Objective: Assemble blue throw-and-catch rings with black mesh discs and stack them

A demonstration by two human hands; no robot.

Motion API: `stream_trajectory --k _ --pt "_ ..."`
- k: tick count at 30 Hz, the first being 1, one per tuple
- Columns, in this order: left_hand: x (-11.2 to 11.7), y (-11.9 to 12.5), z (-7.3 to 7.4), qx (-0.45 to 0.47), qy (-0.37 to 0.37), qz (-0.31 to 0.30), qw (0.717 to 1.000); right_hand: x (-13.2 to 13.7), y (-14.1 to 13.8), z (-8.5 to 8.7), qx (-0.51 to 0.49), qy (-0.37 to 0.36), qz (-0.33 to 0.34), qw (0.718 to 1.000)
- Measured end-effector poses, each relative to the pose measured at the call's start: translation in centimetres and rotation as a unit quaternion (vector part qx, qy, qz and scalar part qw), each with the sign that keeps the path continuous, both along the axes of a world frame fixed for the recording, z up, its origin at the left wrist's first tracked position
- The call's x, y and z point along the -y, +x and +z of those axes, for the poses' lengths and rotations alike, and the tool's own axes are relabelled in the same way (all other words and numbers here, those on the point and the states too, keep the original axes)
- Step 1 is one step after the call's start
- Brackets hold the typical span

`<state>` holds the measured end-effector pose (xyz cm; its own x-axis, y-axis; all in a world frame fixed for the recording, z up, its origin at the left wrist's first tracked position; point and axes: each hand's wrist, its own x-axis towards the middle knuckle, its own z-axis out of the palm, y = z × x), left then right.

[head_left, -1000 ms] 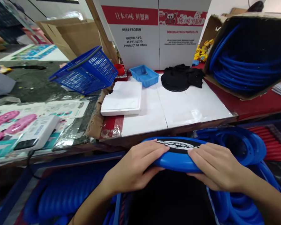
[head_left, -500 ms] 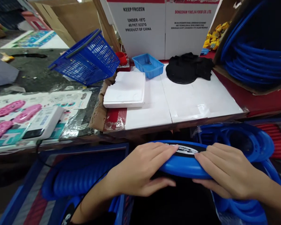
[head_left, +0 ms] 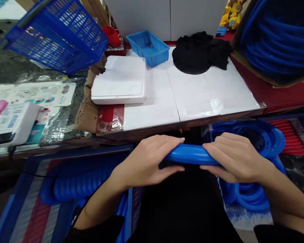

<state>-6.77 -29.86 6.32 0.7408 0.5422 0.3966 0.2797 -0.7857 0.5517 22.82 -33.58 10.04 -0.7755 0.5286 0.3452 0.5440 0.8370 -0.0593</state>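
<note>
Held level in front of my body is a blue-rimmed disc (head_left: pixel 192 154), seen nearly edge-on. Its black, fabric-like centre with a white print showed earlier and is now hidden. My left hand (head_left: pixel 148 162) grips the rim at the left, fingers over the top and thumb below. On the right side my right hand (head_left: pixel 234 157) is closed round the rim in the same way. Loose blue rings (head_left: pixel 253 135) lie in a container beyond and below my right hand. A row of blue rings (head_left: pixel 83 184) lies in the blue crate (head_left: pixel 38 202) below my left forearm.
On the bench (head_left: pixel 205 98) are a white foam block (head_left: pixel 119 81), a small blue tray (head_left: pixel 150 49) and black cloth (head_left: pixel 199 52). A blue basket (head_left: pixel 58 37) leans at the left. A box of blue tubing (head_left: pixel 281 44) stands at the right, above red rods (head_left: pixel 291 138).
Both hands have tilted the disc from showing its printed black top to nearly edge-on. They keep their hold on it. The view has shifted downward and the bench appears closer.
</note>
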Motion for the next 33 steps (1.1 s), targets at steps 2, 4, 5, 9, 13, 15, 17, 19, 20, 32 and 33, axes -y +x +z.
stream_trajectory --k 2,4,5,9,13,15,17,19,20,32,33 --pt "0.1 1.2 0.4 -0.007 0.041 -0.008 0.999 -0.5 -0.8 0.0 0.012 0.020 0.014 1.000" --pt "0.2 1.4 0.4 0.020 0.060 -0.020 0.998 -0.8 -0.8 0.1 0.018 0.018 0.013 1.000" --pt "0.3 1.1 0.2 0.035 0.056 -0.016 0.998 -0.8 -0.4 0.2 0.017 0.008 0.002 1.000" --pt "0.3 -1.2 -1.5 0.100 -0.024 0.019 0.995 -0.4 1.8 -0.2 -0.022 -0.033 -0.020 0.999" --pt "-0.1 -0.9 -2.2 0.096 -0.087 0.023 0.991 -0.1 2.0 -1.0 -0.007 -0.069 -0.026 0.997" --pt "-0.2 0.4 -2.0 0.037 -0.058 0.026 0.997 -0.4 1.4 -1.4 0.007 -0.067 -0.024 0.997" --pt "-0.3 1.5 -1.9 0.024 -0.001 0.015 1.000 -0.9 1.2 -1.5 0.007 -0.054 -0.016 0.998" --pt "-0.3 1.8 -2.1 0.063 0.032 0.006 0.997 -1.1 1.7 -1.6 -0.006 -0.058 -0.019 0.998" --pt "-0.4 1.6 -2.4 0.087 0.030 0.008 0.996 -1.2 2.3 -1.7 -0.017 -0.067 -0.023 0.997" --pt "0.0 2.4 -2.4 -0.001 0.029 0.001 1.000 -1.1 1.0 -1.6 0.028 -0.024 -0.032 0.999" --pt "-0.1 2.1 -2.5 0.010 0.027 0.000 1.000 -1.0 1.2 -1.4 0.022 -0.026 -0.035 0.999"
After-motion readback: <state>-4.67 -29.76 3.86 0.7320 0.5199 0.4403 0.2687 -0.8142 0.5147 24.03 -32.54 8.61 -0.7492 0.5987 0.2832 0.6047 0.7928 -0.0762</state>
